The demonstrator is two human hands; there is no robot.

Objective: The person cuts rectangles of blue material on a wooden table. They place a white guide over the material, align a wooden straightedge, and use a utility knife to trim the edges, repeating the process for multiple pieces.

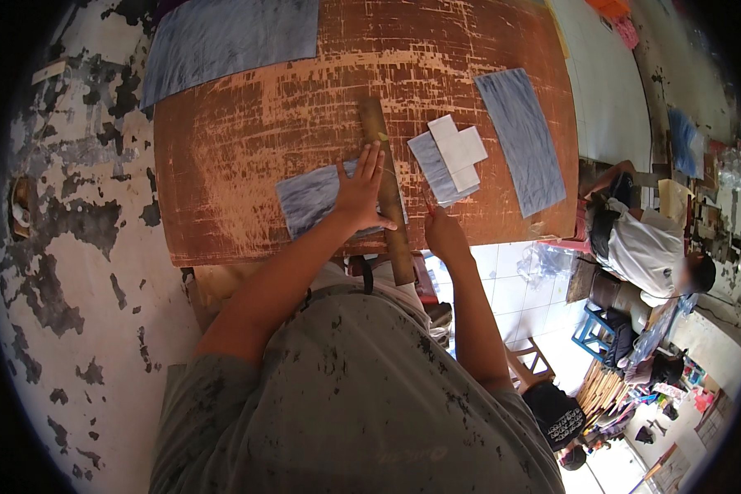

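My left hand point(359, 196) lies flat with its fingers spread, pressing on a brown straightedge point(398, 244) and on a blue-grey streaked sheet point(303, 202) that runs under it. The straightedge reaches past the table's near edge toward my body. Just right of it, my right hand point(446, 234) is closed around a thin red tool point(430, 209), mostly hidden by the fingers. Beyond that hand lies a smaller blue-grey piece point(426, 161), partly covered by white stepped, cross-like pieces point(463, 151).
The brown table point(230, 156) has a scored, worn top. A blue-grey strip point(522, 142) lies at its right, and a large blue-grey sheet point(239, 41) at the far left. Past the right edge sits another person point(646, 251), near a blue stool point(591, 333). A peeling wall point(82, 222) is on the left.
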